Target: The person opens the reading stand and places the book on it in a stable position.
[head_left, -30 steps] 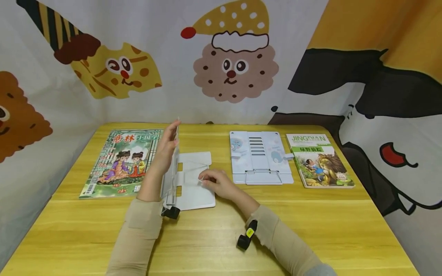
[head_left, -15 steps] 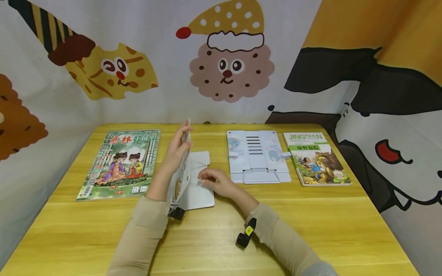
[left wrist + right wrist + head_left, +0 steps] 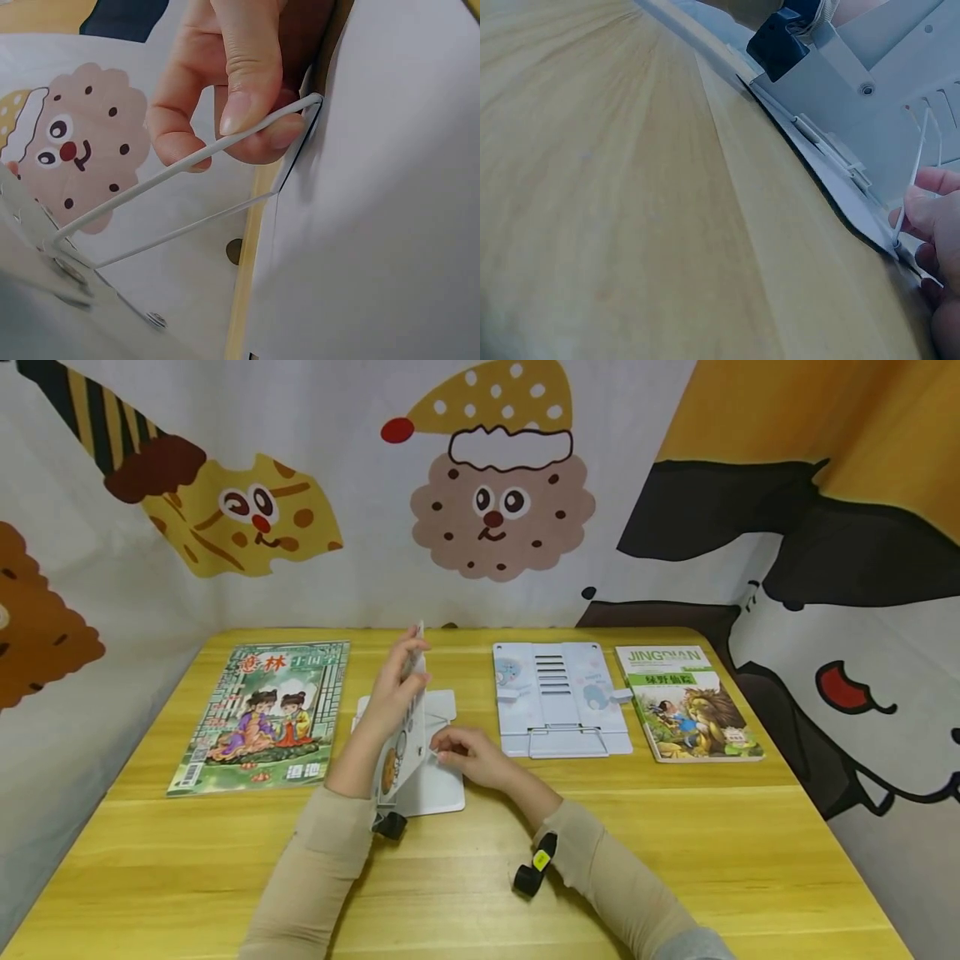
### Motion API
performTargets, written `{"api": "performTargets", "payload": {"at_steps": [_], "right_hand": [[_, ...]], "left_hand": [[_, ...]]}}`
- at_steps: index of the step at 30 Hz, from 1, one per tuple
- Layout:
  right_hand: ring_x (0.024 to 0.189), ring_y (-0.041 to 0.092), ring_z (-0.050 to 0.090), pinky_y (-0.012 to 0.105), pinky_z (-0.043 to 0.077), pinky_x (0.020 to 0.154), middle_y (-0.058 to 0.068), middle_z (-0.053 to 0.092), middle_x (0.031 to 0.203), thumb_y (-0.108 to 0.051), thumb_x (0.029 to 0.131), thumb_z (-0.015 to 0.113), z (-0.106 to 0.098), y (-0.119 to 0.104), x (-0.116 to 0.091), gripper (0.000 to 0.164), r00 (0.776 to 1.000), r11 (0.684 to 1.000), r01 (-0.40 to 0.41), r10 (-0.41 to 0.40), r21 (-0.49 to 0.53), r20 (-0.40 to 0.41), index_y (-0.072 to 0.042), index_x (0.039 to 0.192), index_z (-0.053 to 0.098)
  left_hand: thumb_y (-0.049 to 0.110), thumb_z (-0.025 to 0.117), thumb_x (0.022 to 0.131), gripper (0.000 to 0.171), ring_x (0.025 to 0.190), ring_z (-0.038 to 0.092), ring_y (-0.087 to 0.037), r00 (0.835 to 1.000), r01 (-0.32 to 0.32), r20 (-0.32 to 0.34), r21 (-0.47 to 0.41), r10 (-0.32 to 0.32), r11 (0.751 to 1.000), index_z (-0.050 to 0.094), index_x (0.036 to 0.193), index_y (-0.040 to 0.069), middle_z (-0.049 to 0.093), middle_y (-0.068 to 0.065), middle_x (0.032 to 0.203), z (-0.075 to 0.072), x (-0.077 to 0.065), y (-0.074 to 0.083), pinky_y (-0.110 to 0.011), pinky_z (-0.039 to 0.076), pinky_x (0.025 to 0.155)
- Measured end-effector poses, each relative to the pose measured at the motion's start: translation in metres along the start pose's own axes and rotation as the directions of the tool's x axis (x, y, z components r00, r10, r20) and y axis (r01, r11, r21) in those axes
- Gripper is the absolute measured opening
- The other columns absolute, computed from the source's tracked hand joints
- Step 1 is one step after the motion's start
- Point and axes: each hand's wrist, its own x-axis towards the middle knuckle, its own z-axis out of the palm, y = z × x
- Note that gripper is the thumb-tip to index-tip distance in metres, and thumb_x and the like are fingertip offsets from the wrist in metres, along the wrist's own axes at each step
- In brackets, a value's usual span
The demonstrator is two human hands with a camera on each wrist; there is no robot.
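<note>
Cartoon-printed curtain [image 3: 360, 589] behind a yellow wood-grain bench [image 3: 465, 885] in the head view; on it, left to right, a magazine [image 3: 262, 722], a white folding stand [image 3: 409, 756], a flat patterned stand [image 3: 551, 681] and a book [image 3: 697, 718]. Left hand [image 3: 390, 693] hooked with curled fingers over the upper edge of the white stand's panel [image 3: 414, 735], steeply raised above its base plate [image 3: 438, 793]. Right hand [image 3: 472, 756] low over the plate, fingertips drawn together. Likely weak point: the panel's balance. With a loosened left hand, probable tipping, perhaps onto the right hand.

From the left wrist, no left hand in sight; only the right hand, thumb and fingers pinching a white wire support [image 3: 146, 184] between plate and panel. Impossible to tell its panel end seated or loose. Might slip under early pressure on the panel, and so fold flat, fingers caught beneath.

From the right wrist, same pinch near the wire's foot, with slots [image 3: 947, 107] in the panel above and a black wrist camera [image 3: 780, 45] close to the panel. Could knock it aside through a turn of the wrist. Also possible: a crooked wire, from a pinch on one leg only.
</note>
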Motion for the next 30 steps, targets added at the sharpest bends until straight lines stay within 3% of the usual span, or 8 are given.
{"api": "performTargets", "payload": {"at_steps": [7, 15, 19, 24, 28, 30], "right_hand": [[0.086, 0.014, 0.058, 0.028, 0.048, 0.080, 0.006, 0.065, 0.091, -0.004, 0.091, 0.063, 0.004, 0.026, 0.001, 0.014, 1.000, 0.999, -0.026, 0.026, -0.041, -0.005, -0.004, 0.105, 0.065], [0.099, 0.015, 0.058, 0.034, 0.044, 0.094, 0.001, 0.066, 0.103, -0.012, 0.092, 0.064, -0.001, 0.020, -0.010, 0.024, 0.998, 0.994, -0.061, 0.058, -0.091, -0.036, -0.008, 0.116, 0.066], [0.106, 0.019, 0.057, 0.041, 0.042, 0.098, 0.004, 0.065, 0.111, -0.012, 0.092, 0.065, -0.004, 0.009, -0.019, 0.025, 0.993, 0.995, -0.070, 0.062, -0.071, -0.102, -0.007, 0.116, 0.066], [0.107, 0.019, 0.055, 0.042, 0.042, 0.096, -0.001, 0.064, 0.113, -0.012, 0.089, 0.068, -0.008, -0.008, -0.025, 0.026, 0.961, 0.994, -0.074, 0.048, -0.086, -0.272, -0.009, 0.114, 0.066], [0.106, 0.026, 0.056, 0.045, 0.042, 0.096, 0.008, 0.063, 0.117, -0.005, 0.089, 0.067, -0.011, -0.030, -0.027, 0.032, 0.931, 0.998, 0.017, -0.039, -0.064, -0.363, -0.003, 0.120, 0.061], [0.106, 0.032, 0.055, 0.045, 0.041, 0.097, 0.015, 0.060, 0.119, -0.002, 0.088, 0.065, -0.010, -0.044, -0.027, 0.036, 0.915, 0.996, 0.077, -0.091, -0.050, -0.394, 0.001, 0.123, 0.057]], "left_hand": [[-0.003, 0.046, 0.087, 0.039, 0.140, 0.015, -0.041, 1.000, -0.002, 0.020, 0.019, 0.001, 1.000, 0.045, 0.126, -0.007, 0.017, -0.017, 0.155, 0.001, 0.001, -0.001, -0.065, 0.018, 0.105], [-0.002, 0.047, 0.089, 0.041, 0.141, 0.012, -0.040, 0.998, 0.019, 0.060, 0.027, -0.020, 0.999, 0.043, 0.130, -0.006, 0.013, -0.016, 0.157, -0.001, 0.001, -0.002, -0.061, 0.016, 0.108], [0.002, 0.049, 0.092, 0.044, 0.141, 0.011, -0.038, 0.993, 0.040, 0.107, 0.052, -0.045, 0.998, 0.041, 0.135, -0.005, 0.010, -0.016, 0.157, -0.006, 0.000, -0.002, -0.059, 0.016, 0.109], [0.010, 0.052, 0.095, 0.051, 0.142, 0.010, -0.036, 0.985, 0.028, 0.167, 0.128, -0.050, 0.991, 0.037, 0.144, 0.002, 0.012, -0.015, 0.157, -0.020, 0.006, -0.004, -0.060, 0.011, 0.110], [0.020, 0.053, 0.098, 0.054, 0.142, 0.013, -0.031, 0.984, -0.006, 0.173, 0.190, -0.028, 0.982, 0.034, 0.148, 0.013, 0.017, -0.010, 0.157, -0.034, 0.019, -0.021, -0.061, 0.011, 0.109], [0.020, 0.053, 0.099, 0.054, 0.142, 0.014, -0.031, 0.983, -0.005, 0.180, 0.207, -0.033, 0.978, 0.034, 0.149, 0.013, 0.020, -0.011, 0.156, -0.039, 0.025, -0.017, -0.061, 0.012, 0.109]]}}
